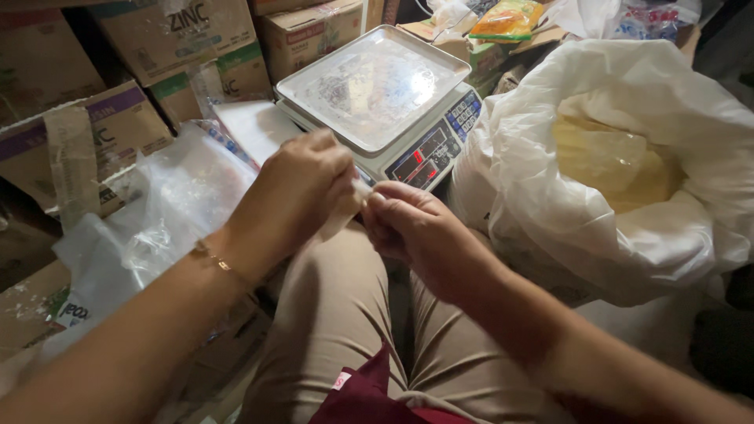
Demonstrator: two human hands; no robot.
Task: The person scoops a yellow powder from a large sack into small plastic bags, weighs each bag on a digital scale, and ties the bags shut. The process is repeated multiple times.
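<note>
The flat steel pan of the scale (375, 85) has nothing on it, so a hand can pass over it. Cardboard boxes (169, 35) block the way behind and left of the scale, and a big white sack (628, 228) crowds its right side.

I have a single view, from the camera on the person's head, tilted steeply down over their lap and forearms. It faces forward onto the white electronic scale with a steel tray (377, 86), close in front, with the big white plastic sack of yellow grain (620, 157) at right and brown cardboard cartons (169, 35) behind.
</note>
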